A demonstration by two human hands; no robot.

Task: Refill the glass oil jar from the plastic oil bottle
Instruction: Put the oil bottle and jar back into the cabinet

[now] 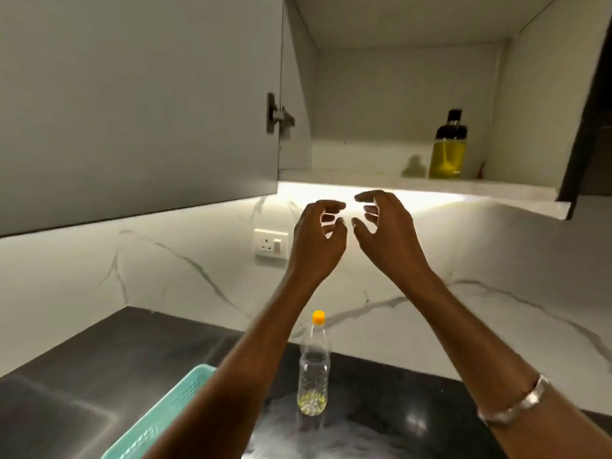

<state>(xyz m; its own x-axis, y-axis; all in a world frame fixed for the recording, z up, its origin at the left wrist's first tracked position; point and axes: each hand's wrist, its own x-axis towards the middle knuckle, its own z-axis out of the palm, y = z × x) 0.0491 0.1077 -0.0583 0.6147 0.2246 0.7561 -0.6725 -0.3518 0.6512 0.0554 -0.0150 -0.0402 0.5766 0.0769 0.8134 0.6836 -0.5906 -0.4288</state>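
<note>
The glass oil jar [447, 147] with a black top stands on the open cabinet's shelf [364, 182] at the upper right, over half full of yellow oil. A clear plastic oil bottle [314, 369] with an orange cap stands upright on the dark counter [99, 366], holding only a little oil at its bottom. My left hand [318, 240] and my right hand [384, 230] are raised side by side below the shelf, fingers curled and apart, holding nothing. Both hands are well left of the jar and high above the bottle.
The cabinet door [139, 104] hangs open at the left. A white wall socket [271, 243] sits on the marble backsplash. A turquoise plastic basket [165, 415] lies on the counter under my left forearm. A bangle [516, 402] circles my right wrist.
</note>
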